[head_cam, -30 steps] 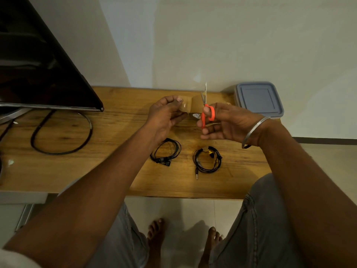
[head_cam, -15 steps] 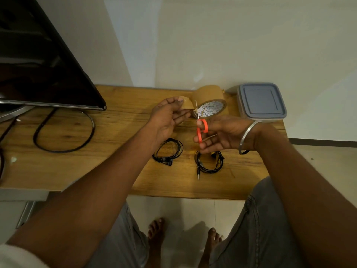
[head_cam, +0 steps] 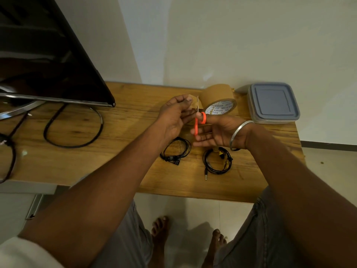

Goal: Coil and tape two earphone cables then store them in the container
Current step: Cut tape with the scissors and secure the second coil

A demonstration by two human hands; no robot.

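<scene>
Two coiled black earphone cables lie on the wooden table: the left coil (head_cam: 175,150) and the right coil (head_cam: 217,161), which has a bit of brown tape and its plug pointing toward me. My left hand (head_cam: 176,117) pinches the free end of brown tape pulled from the roll (head_cam: 219,100) standing behind. My right hand (head_cam: 218,131) holds orange-handled scissors (head_cam: 199,118), blades up against the tape strip. The lidded grey-blue container (head_cam: 273,103) sits at the table's back right corner.
A dark monitor (head_cam: 48,64) on a metal stand fills the left side, with a thick black cable (head_cam: 73,130) looped on the table (head_cam: 96,161) beneath it. My knees and bare feet are below the table's front edge.
The view has shifted so the tape roll shows behind my hands. My right hand with the scissors dropped slightly lower; my left hand keeps its pinch on the tape end.
</scene>
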